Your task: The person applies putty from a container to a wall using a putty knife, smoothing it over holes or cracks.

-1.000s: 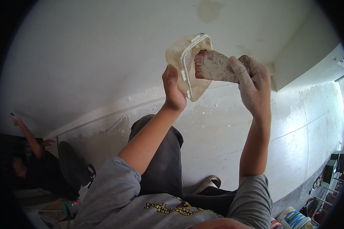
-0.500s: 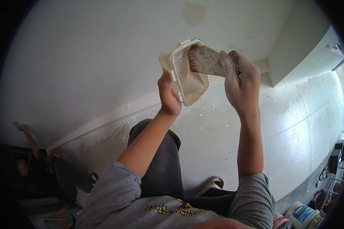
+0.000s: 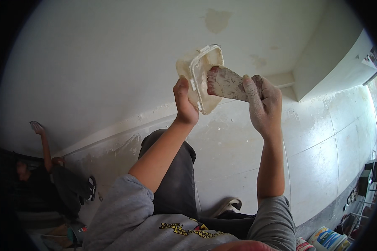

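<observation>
Plastic tub is at the centre of the head view, tipped with its mouth toward the right. Through this feed I see the left hand clamped round its left and near sides, thumb on the outer wall. The right hand grips the scraper, thumb pressed on the flat, reddish blade end at the tub mouth; can't tell if it touches the inside.

Just changed: compared with half a second ago, the blade sits nearer along the mouth and the tub is turned more edge-on. I judge the scraper is being worked in the tub.

Containers: tub has white crust on its rim, pale residue inside, depth hidden. Near right, I spot a white bucket with a coloured label, contents unclear.
</observation>
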Demonstrator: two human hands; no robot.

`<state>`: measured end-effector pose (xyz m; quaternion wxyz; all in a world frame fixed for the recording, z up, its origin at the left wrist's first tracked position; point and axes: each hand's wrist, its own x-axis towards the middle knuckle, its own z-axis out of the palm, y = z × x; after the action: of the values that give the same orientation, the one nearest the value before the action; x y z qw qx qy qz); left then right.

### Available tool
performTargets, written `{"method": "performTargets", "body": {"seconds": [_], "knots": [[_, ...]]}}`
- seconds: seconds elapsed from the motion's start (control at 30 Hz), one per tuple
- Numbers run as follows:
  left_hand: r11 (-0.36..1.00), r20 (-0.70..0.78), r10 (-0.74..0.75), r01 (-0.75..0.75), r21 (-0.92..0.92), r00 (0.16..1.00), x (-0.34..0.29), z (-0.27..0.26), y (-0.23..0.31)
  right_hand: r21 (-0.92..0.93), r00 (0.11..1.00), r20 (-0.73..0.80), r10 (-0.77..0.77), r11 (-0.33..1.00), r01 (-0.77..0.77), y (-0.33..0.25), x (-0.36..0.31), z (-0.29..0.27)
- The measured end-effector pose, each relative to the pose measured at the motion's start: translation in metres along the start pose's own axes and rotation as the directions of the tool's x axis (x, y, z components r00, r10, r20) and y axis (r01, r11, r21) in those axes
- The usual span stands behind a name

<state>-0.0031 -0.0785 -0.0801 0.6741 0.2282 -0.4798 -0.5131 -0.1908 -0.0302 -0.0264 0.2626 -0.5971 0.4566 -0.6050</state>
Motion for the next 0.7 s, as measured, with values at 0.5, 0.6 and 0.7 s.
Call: {"method": "performTargets", "body": {"seconds": [0.5,0.6,0.7], "knots": [[0.978,0.202,-0.2,0.208,-0.018,0.959,-0.013,0.057,-0.03,-0.413,0.958,-0.187,-0.217,0.902,0.124,0.01,-0.023,-0.036],[0.957,0.215,-0.256,0.279,-0.082,0.942,-0.02,0.075,-0.035,-0.319,0.962,-0.248,-0.11,0.947,0.026,0.014,-0.046,-0.052],[0.918,0.191,-0.341,0.37,-0.143,0.92,-0.026,0.087,-0.041,-0.119,0.928,-0.356,0.11,0.98,-0.161,0.015,-0.071,-0.062]]}}
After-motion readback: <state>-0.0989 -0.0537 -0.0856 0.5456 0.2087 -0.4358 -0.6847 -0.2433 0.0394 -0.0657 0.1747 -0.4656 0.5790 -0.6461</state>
